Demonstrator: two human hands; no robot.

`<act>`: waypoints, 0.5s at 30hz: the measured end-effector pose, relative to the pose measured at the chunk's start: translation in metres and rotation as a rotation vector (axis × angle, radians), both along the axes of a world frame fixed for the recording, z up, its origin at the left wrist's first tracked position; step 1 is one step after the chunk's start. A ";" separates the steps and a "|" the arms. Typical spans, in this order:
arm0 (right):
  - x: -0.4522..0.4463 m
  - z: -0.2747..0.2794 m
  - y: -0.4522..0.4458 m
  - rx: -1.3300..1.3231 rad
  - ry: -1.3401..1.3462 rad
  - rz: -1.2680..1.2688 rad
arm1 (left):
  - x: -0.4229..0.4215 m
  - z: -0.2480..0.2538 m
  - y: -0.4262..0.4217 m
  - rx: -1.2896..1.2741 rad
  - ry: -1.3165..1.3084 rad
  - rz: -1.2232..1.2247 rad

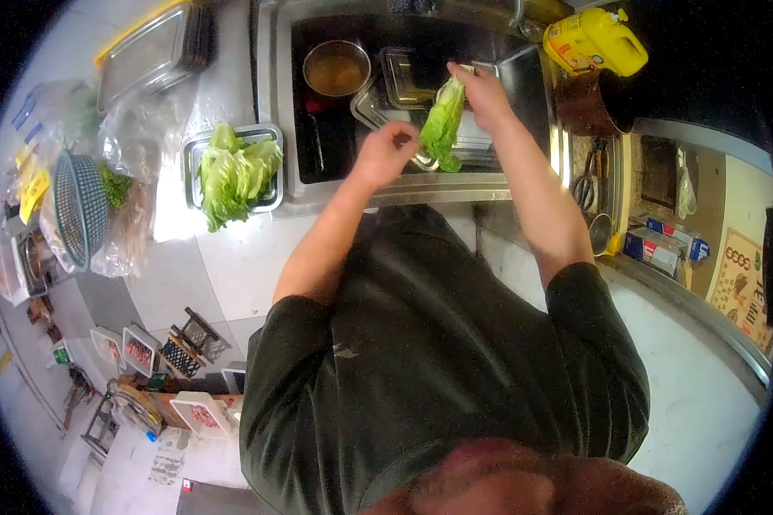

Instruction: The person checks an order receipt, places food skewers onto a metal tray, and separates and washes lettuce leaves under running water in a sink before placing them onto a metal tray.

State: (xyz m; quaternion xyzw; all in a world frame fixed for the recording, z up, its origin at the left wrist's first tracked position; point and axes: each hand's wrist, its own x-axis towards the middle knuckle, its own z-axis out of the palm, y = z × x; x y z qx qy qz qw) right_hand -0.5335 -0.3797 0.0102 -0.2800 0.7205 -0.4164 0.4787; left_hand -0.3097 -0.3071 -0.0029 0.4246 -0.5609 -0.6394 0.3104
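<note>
Over the sink point(270, 103), my right hand point(484, 96) is closed around the top end of a lettuce piece point(442, 124), whose green leaves hang downward. My left hand point(385, 154) is just left of those leaves, its fingers curled in a pinch; whether anything is between the fingertips is too small to tell. Metal trays point(378, 110) lie in the sink beneath the hands, partly hidden by the lettuce and my right hand. A round metal bowl point(337, 69) with brownish contents sits at the sink's back left. More lettuce point(236, 172) fills a metal tray point(275, 193) on the counter to the left.
Stacked metal trays point(146, 60), clear plastic bags point(129, 146) and a blue-grey basket point(81, 210) are at the left. A yellow jug point(594, 43) stands behind the sink on the right. Scissors point(585, 190) and boxes point(661, 245) are at the right side.
</note>
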 end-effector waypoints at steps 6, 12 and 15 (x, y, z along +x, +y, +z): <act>0.006 0.017 0.001 0.016 -0.036 -0.032 | -0.003 -0.018 -0.008 0.122 0.129 0.122; 0.009 0.026 0.003 0.023 0.043 -0.001 | 0.001 -0.001 -0.012 -0.087 -0.241 0.163; 0.000 0.020 -0.002 0.069 0.184 0.093 | -0.001 -0.008 -0.014 -0.015 -0.160 0.241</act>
